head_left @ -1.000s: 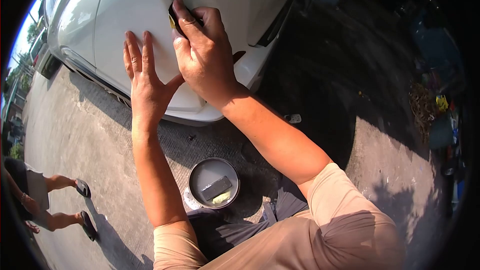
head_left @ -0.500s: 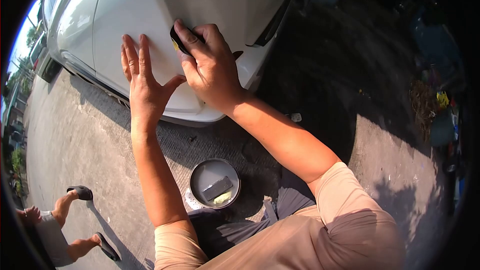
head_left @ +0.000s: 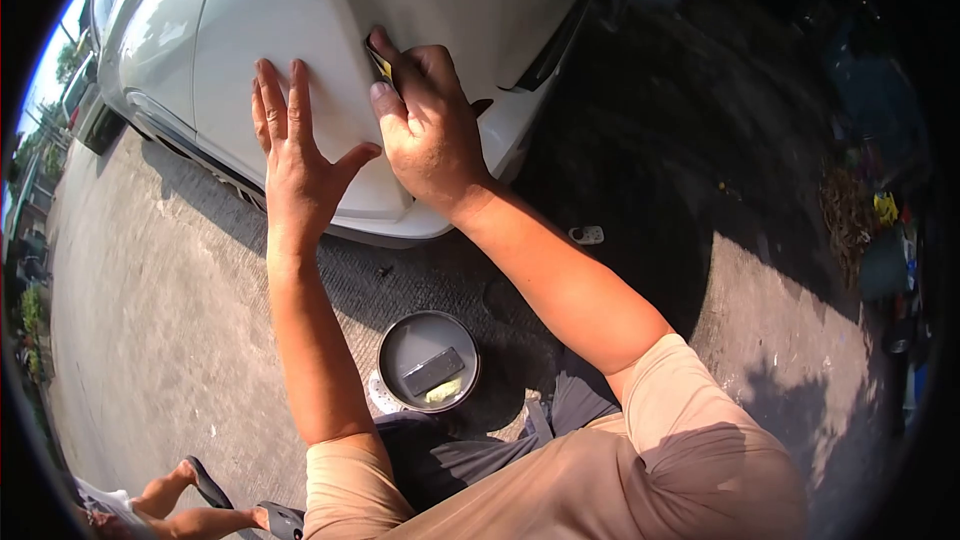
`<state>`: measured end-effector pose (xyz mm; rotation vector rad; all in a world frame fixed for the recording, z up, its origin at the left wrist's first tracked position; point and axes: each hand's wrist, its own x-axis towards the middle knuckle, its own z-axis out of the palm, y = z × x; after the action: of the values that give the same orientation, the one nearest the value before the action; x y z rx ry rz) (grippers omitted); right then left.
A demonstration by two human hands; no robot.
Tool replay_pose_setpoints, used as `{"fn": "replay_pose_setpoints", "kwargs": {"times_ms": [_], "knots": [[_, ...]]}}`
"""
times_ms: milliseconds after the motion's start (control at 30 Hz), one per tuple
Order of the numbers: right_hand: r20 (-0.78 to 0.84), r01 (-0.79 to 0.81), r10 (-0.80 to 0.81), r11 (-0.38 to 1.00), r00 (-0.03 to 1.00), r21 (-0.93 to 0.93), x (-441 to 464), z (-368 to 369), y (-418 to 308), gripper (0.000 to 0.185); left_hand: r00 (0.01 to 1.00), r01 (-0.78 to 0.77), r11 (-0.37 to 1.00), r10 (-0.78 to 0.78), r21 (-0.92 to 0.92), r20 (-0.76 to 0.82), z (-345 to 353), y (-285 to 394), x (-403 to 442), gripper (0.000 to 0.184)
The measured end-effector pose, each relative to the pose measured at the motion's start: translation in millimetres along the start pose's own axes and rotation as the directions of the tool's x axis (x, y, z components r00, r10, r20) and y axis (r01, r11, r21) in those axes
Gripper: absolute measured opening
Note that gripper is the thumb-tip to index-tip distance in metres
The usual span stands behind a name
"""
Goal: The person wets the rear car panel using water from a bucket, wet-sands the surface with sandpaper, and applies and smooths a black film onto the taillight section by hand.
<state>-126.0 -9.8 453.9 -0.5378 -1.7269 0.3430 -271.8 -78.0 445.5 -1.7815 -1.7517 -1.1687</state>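
Observation:
My left hand (head_left: 297, 165) lies flat on the white car body panel (head_left: 240, 30), its fingers spread. Just right of it, my right hand (head_left: 430, 125) is closed on a thin dark sheet with a yellow patch (head_left: 383, 68), pressed against the panel near its curved edge. Much of the sheet is hidden by my fingers. Below the car, a round metal pan (head_left: 402, 325) holds a dark rectangular block (head_left: 433, 371) and a pale yellow-green lump (head_left: 444, 390).
A person's legs (head_left: 190, 510) in dark sandals are at the lower left. A small light object (head_left: 586, 235) lies on the ground beyond my right forearm. Assorted items and a dry brown heap (head_left: 845, 210) are at the far right.
My right hand has moved down and slightly right along the panel with the dark sheet. My left hand has stayed spread in about the same place. The other person has moved toward the bottom edge.

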Motion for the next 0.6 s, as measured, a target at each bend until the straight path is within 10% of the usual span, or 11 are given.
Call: {"fn": "replay_pose_setpoints", "kwargs": {"times_ms": [600], "knots": [[-0.010, -0.059, 0.059, 0.997, 0.998, 0.041, 17.0, -1.4, -12.4, 0.046, 1.000, 0.001, 1.000, -0.001, -0.009, -0.013, 0.1, 0.6, -0.8, 0.121]]}}
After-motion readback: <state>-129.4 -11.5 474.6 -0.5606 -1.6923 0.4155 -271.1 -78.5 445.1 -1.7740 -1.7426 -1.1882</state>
